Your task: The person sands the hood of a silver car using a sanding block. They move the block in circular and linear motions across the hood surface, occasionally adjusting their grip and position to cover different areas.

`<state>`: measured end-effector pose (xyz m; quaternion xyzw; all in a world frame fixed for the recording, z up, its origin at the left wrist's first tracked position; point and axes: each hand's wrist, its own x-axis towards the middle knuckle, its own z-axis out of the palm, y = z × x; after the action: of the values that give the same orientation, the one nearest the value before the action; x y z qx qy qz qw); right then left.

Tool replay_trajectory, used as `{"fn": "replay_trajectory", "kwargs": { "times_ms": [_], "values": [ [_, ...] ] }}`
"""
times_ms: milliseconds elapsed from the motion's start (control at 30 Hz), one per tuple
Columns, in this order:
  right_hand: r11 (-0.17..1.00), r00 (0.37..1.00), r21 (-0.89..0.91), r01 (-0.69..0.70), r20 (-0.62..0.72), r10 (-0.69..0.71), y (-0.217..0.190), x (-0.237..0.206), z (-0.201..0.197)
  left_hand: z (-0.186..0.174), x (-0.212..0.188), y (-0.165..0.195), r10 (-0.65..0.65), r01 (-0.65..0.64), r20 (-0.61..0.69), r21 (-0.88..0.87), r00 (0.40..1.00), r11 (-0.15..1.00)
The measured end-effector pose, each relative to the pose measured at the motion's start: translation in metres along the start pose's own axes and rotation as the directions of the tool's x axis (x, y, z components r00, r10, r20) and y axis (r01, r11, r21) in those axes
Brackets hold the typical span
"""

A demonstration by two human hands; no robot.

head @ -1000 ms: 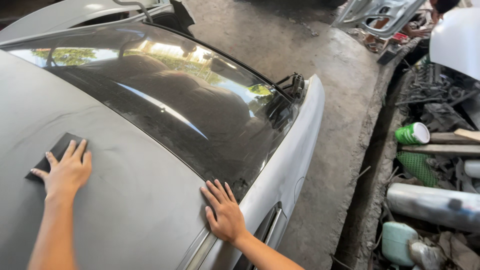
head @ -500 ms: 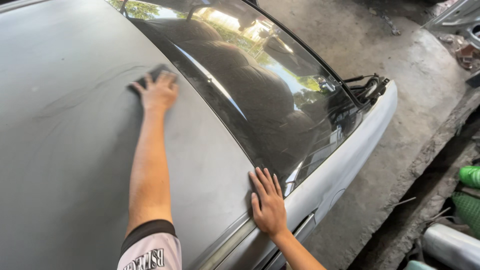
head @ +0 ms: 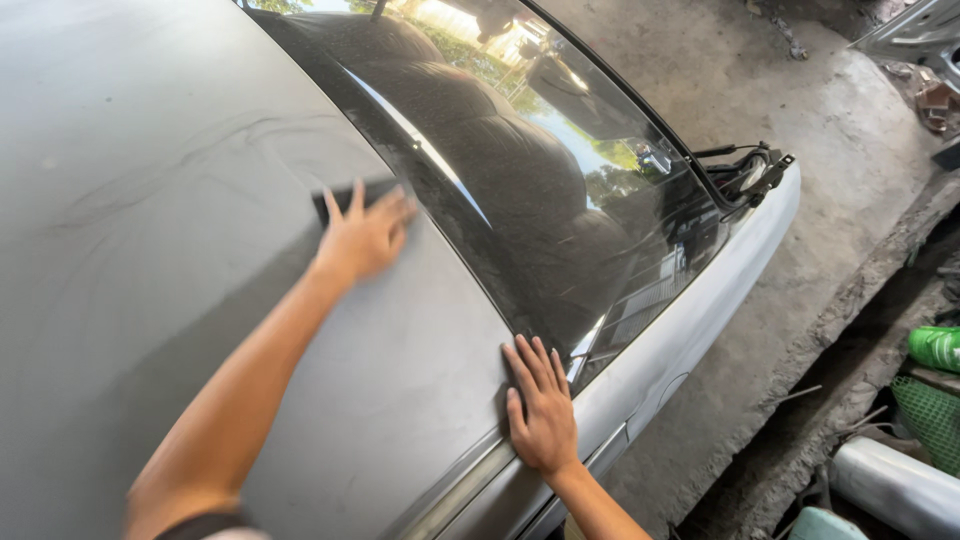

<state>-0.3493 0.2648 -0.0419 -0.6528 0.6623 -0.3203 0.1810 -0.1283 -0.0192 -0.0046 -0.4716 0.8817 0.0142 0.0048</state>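
- On the far left I see the car roof [head: 130, 200], a broad matte grey panel with faint curved rub marks across its upper part; I judge that stretch already worked over, while the lower left looks more even and I cannot tell whether it is done.
- My left hand [head: 362, 235] reaches far out, its grip spread flat and pressing down on a dark sanding block [head: 345, 197], which lies on the roof just beside the glass edge. Motion blur on the fingers suggests rubbing is in hand.
- The strip of grey panel between my two hands, along the black seal, shows a dusty sheen; I judge it partly covered at most.
- My right hand [head: 542, 405] rests palm down, its grip spread and holding nothing, touching the roof's corner where it meets the window [head: 520, 170], bracing me.
- The dark glass carries reflections and a film of dust.
- Further right, the grey pillar [head: 690, 320] looks unsanded from here.
- At the far right lie the concrete floor [head: 800, 130] and green clutter [head: 935, 345], well apart from the work.
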Motion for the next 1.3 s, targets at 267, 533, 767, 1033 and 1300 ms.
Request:
{"fn": "replay_trajectory", "kwargs": {
  "times_ms": [267, 533, 767, 1033, 1300],
  "values": [
    [1.000, 1.000, -0.008, -0.023, 0.002, 0.023, -0.003, -0.002, 0.002, -0.044, -0.002, -0.134, -0.684, 0.669, -0.061, -0.162, 0.727, 0.726],
    [1.000, 1.000, -0.016, 0.011, 0.019, -0.011, 0.003, -0.004, 0.009, 0.030, -0.090, 0.052, 0.046, -0.042, -0.079, 0.052, 0.996, 0.998],
    [1.000, 1.000, 0.001, 0.019, 0.018, -0.019, 0.003, -0.007, 0.012, -0.022, 0.026, -0.065, -0.503, 0.526, -0.286, 0.004, 0.815, 0.850],
    [1.000, 1.000, -0.002, 0.012, 0.005, -0.012, 0.004, -0.004, 0.005, -0.033, -0.055, -0.082, -0.544, 0.545, -0.304, -0.093, 0.782, 0.834],
    [0.997, 0.996, 0.011, 0.071, -0.048, -0.071, 0.012, -0.008, 0.022, 0.003, -0.007, 0.003, -0.229, 0.228, 0.042, 0.023, 0.972, 0.973]
  ]
}}
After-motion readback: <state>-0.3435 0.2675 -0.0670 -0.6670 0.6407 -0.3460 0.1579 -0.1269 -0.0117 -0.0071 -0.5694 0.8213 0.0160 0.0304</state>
